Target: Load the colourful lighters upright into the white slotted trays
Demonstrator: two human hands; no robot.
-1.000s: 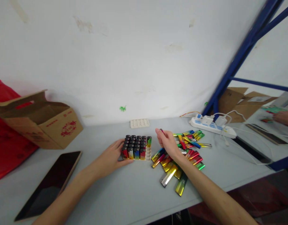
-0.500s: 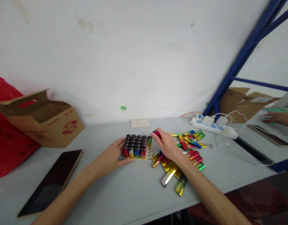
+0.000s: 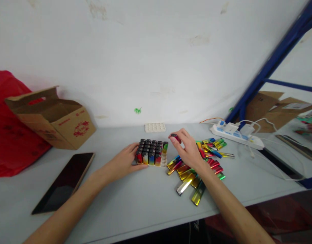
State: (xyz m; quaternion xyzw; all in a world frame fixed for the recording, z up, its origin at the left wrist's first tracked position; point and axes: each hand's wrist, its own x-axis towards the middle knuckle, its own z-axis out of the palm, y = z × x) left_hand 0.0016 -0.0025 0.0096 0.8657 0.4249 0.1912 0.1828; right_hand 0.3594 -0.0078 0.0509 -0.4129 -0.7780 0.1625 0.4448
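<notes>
Several lighters (image 3: 151,153) with black tops stand upright in rows in a white holed tray (image 3: 164,161), whose right column shows bare slots below one green-yellow lighter. My left hand (image 3: 128,157) is wrapped round the left side of the rows, thumb along the front. Just right of the tray, my right hand (image 3: 185,145) pinches a dark-topped lighter (image 3: 174,136) above the table. Under and beside that hand lies a loose pile of shiny coloured lighters (image 3: 188,176).
A second white holed tray (image 3: 155,127) lies by the wall. At left are a tablet (image 3: 64,183), an open cardboard box (image 3: 61,123) and a red bag (image 3: 11,135). A power strip (image 3: 237,135) with cables sits right, near a blue frame (image 3: 273,54). Another person's hand shows far right.
My right hand has tipped the pinched lighter more upright beside the tray. The camera view has shifted slightly. My left hand stays at the rows.
</notes>
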